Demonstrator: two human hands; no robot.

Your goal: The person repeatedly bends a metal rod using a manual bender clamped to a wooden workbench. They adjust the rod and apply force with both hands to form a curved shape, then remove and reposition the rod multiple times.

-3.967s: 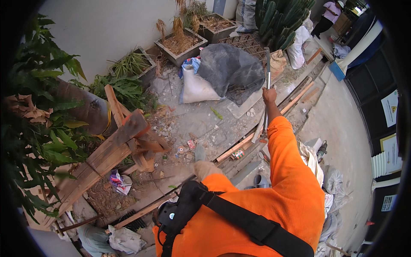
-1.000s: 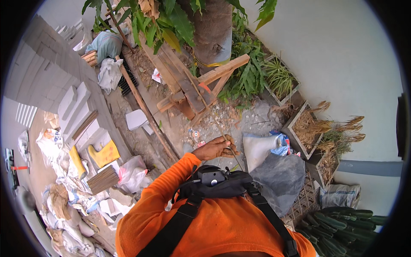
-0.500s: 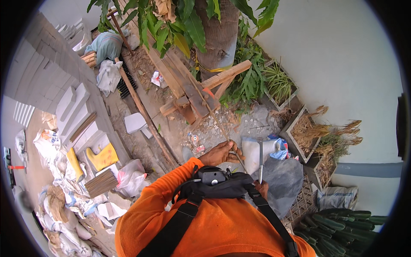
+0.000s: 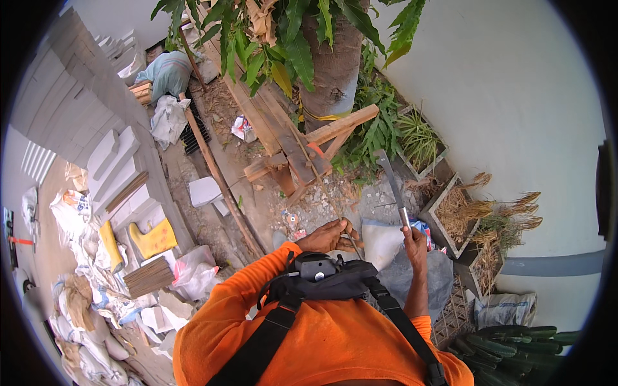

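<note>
I am watching the left hand (image 4: 325,237) curling its fingers around a thin rod (image 4: 330,197) near the centre of the frame, the rod slanting up toward the wooden planks (image 4: 283,130) at upper centre. Right of centre, I am seeing the right hand (image 4: 415,248) gripping a long-bladed tool (image 4: 394,186) by its silvery handle, its blade pointing up and slightly left. Behind that forearm, a grey sheet (image 4: 443,276) is lying beside a white sack (image 4: 378,241)
</note>
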